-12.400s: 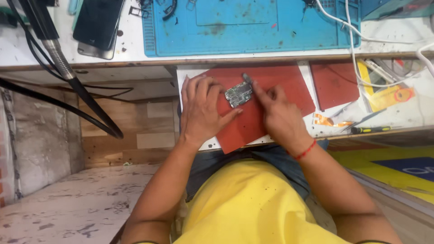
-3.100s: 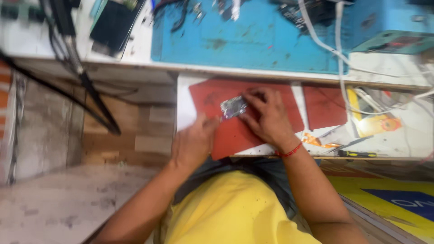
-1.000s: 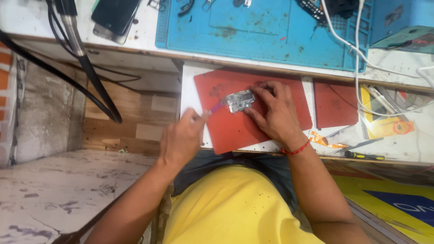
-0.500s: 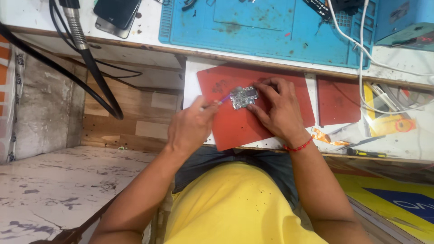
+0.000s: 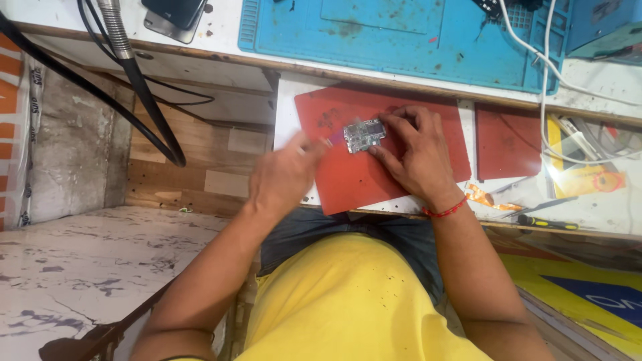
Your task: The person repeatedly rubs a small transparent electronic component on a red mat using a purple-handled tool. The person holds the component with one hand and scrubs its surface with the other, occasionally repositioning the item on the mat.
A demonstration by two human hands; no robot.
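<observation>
A small silver circuit board (image 5: 364, 134) lies on a red mat (image 5: 374, 170) on a pull-out shelf. My right hand (image 5: 413, 155) rests on the mat and pinches the board's right side with its fingertips. My left hand (image 5: 284, 175) is blurred, just left of the board, and holds a thin purple-tipped tool (image 5: 332, 139) whose tip points at the board's left edge.
A second red mat (image 5: 511, 140) lies to the right, with a yellow tool (image 5: 585, 180), screwdriver (image 5: 545, 222) and white cables (image 5: 548, 80). A blue work mat (image 5: 408, 33) and a dark phone (image 5: 175, 13) sit on the upper bench. Black hoses (image 5: 140, 87) hang at left.
My left hand, which came back from the left with the thin tool, has shifted a little down and left and is blurred. My right hand stays on the board.
</observation>
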